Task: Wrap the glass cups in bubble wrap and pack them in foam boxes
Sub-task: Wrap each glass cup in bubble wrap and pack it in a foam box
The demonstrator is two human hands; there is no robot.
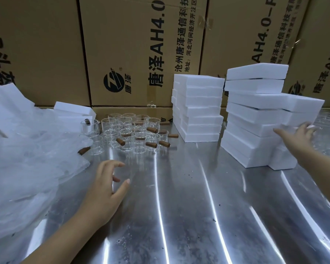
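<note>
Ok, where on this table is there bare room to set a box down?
The near table is bare between left hand and right hand, in front of the foam stacks. A narrow strip lies between glass cups and middle stack. Bubble wrap crowds the left.

All the words ran sideways. At 12 o'clock, the middle box (141, 44) said "唐泽AH4.0" in big black letters. Smaller lines beside it said "沧州唐泽通信科技" and "地址:河北河间经济开发区". Its round black logo (113, 80) had "唐泽" and a tiny ® next to it. At 1 o'clock, behind the foam boxes (255, 115), the right box (246, 31) said "AH4.0-P" and "唐泽通信科技有". At 2 o'clock, the far box (324, 60) said "唐泽AH4". At 10 o'clock, the left box (36, 44) showed a "P" and cut-off letters.
</note>
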